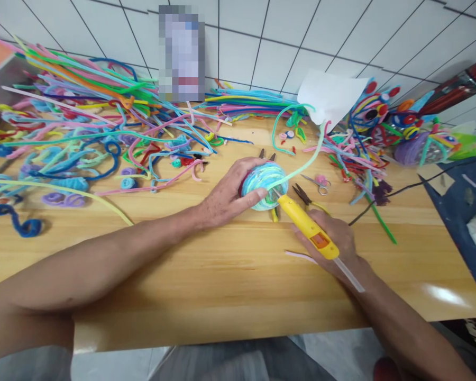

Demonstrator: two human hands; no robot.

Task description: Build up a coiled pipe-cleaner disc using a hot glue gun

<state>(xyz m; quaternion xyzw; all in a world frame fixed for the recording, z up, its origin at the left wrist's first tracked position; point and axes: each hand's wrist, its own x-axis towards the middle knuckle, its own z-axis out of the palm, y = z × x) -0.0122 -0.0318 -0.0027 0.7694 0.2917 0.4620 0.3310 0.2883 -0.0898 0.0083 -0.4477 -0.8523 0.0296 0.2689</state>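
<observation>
white tiles point(241, 58) rise behind the pale wooden table point(182, 296), where the blue-green coiled piece point(262, 174) sits between the two hands. the left hand point(232, 193) cups its left side, thumb pressing the pale green strand point(304, 165) onto it. the right hand point(339, 238) is closed round the yellow glue gun point(307, 223), whose long axis slants up and leftward, nozzle at the piece's right side.
</observation>
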